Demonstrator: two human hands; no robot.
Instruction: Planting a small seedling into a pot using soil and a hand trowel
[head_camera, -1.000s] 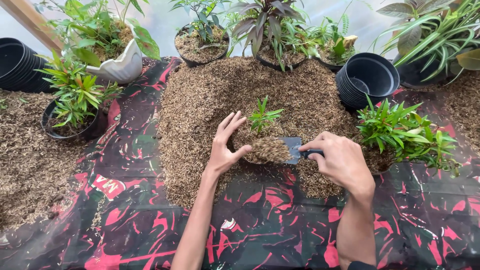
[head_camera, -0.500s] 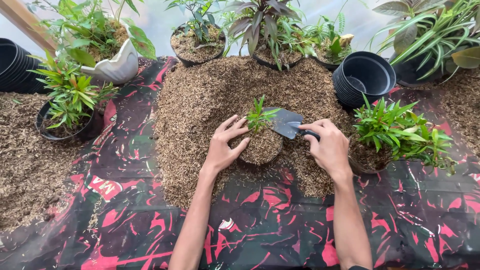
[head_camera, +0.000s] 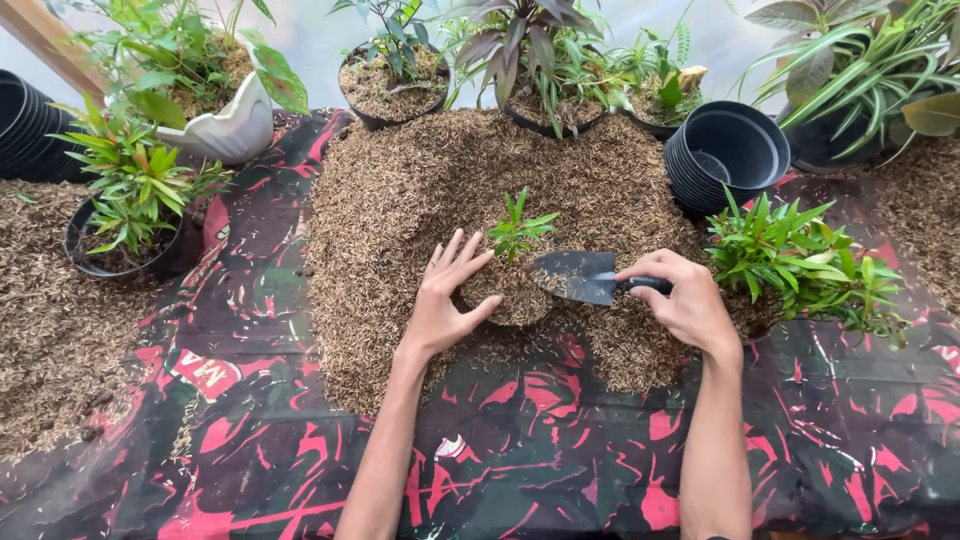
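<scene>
A small green seedling (head_camera: 517, 230) stands in a husk-filled pot (head_camera: 510, 296) set in a big pile of brown husk mix (head_camera: 420, 190). My left hand (head_camera: 448, 295) rests open against the pot's left side, fingers spread on the fill. My right hand (head_camera: 685, 300) grips the black handle of a dark metal trowel (head_camera: 580, 276). The blade is empty and points left, just to the right of the seedling and above the pot's rim.
A stack of black pots (head_camera: 725, 155) stands at the right, a leafy plant (head_camera: 795, 262) beside my right hand. Potted plants line the back; a white pot (head_camera: 225, 125) and a black potted plant (head_camera: 125, 215) sit left. Red-black sheet (head_camera: 560, 450) covers the ground.
The trowel, loaded with husk a second ago, has emptied over the pot and now hovers level beside the seedling. My left hand has stayed against the pot.
</scene>
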